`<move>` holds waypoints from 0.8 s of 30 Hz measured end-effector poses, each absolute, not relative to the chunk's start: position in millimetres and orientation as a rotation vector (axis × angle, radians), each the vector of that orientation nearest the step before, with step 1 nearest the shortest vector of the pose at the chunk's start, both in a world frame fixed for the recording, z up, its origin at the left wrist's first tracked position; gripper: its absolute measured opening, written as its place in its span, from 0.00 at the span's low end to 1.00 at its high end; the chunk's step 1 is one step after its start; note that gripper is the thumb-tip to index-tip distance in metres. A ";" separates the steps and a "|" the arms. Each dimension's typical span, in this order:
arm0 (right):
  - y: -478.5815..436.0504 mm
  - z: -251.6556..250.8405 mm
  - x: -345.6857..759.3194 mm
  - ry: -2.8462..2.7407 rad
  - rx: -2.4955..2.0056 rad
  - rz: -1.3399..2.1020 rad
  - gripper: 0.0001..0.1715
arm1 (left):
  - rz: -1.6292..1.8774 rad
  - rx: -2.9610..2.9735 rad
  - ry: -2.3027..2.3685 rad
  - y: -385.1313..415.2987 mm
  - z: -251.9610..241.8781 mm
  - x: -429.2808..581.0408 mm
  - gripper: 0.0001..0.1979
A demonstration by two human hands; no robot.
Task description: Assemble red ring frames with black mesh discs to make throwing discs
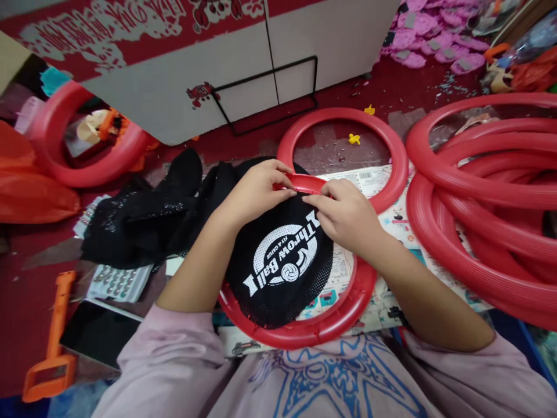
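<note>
1. head view: the left hand [261,191] curls over the far rim of the ring [304,335] and pinches the edge of the net [278,267] against it. the right hand [348,217] pinches the same edge just beside it. both grips are clenched on the net, neither slack.
2. the ring lies flat on a printed sheet [374,177] just in front of the person's lap. the net covers its left part and the right part is bare.
3. to my eye the net is held only where the fingers are. if either pinch eases, the mesh could slide back off the rim.
4. a hard tug at one spot could tear the mesh or leave the white logo sitting crooked.
5. a second ring [343,115] lies right against the far rim, under the hands. a finger or loose mesh could catch between the two.
6. the heap of nets [143,215] touches the held net on the left and could drag it. the ring stack [478,191] is near the right forearm and could be knocked.
</note>
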State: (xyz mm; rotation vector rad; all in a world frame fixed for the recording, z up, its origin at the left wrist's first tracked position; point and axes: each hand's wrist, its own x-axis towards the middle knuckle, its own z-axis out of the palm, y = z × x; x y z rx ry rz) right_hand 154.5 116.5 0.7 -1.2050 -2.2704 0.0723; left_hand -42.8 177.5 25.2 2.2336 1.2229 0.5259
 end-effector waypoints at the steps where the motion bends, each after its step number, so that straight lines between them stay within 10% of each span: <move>1: 116.4 0.4 154.8 -2.272 -1.207 0.070 0.20 | 0.534 2.222 1.225 177.7 24.8 -43.0 0.05; 24: 117.7 1.1 154.5 -2.404 -1.462 0.015 0.19 | 0.720 2.102 1.389 179.8 6.3 -36.0 0.05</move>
